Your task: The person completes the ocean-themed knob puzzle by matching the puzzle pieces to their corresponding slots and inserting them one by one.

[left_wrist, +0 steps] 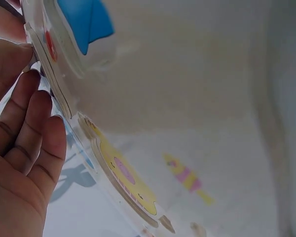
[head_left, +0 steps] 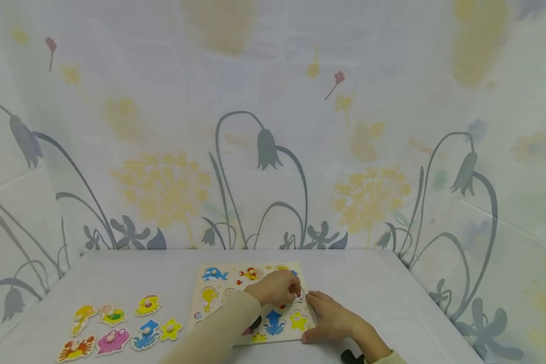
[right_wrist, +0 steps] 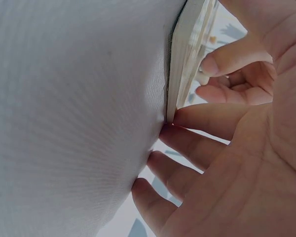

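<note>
A pale wooden peg puzzle board [head_left: 227,284] with printed sea animals lies on the table. My left hand [head_left: 277,287] reaches across it to the right side. Its thumb and forefinger pinch a small pale knob [right_wrist: 202,78], seen in the right wrist view. The piece under that knob is mostly hidden by the hand, so its animal cannot be told. My right hand [head_left: 329,316] rests at the board's right edge, fingers extended, their tips touching the edge and the table. A blue whale [head_left: 215,273] and a red and yellow fish [head_left: 252,273] sit at the board's far side.
Left of the board lie several loose knobbed pieces: a seahorse [head_left: 83,318], a turtle [head_left: 112,314], a yellow octopus-like piece [head_left: 147,305], a crab [head_left: 76,349], a pink shell [head_left: 112,341], a blue squid [head_left: 146,334] and a starfish [head_left: 170,329]. A flowered curtain [head_left: 255,202] hangs behind.
</note>
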Demonstrator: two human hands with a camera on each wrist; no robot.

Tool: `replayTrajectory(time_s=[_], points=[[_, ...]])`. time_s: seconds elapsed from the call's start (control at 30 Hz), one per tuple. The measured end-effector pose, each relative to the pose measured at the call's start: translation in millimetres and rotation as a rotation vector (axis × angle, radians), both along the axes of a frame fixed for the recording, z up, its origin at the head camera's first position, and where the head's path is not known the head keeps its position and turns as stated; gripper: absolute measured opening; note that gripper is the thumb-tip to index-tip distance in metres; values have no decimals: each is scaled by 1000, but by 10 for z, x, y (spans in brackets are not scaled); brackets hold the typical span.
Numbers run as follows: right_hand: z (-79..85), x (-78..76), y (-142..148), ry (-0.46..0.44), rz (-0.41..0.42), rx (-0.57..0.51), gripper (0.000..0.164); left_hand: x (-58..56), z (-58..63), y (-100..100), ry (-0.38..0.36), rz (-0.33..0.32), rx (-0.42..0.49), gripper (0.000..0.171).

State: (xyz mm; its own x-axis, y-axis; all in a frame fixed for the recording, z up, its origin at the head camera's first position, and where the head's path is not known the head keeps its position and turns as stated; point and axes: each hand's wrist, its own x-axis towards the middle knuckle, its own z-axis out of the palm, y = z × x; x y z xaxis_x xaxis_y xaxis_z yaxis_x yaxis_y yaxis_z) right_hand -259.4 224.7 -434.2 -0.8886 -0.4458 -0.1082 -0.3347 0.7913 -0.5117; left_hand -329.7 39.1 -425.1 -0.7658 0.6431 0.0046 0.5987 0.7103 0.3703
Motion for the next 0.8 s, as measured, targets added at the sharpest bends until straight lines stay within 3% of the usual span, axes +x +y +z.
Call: replayTrajectory(time_s=[0.8], points=[[-22, -17, 7, 3, 10, 2, 99, -16, -13, 23, -39, 4, 12, 9]])
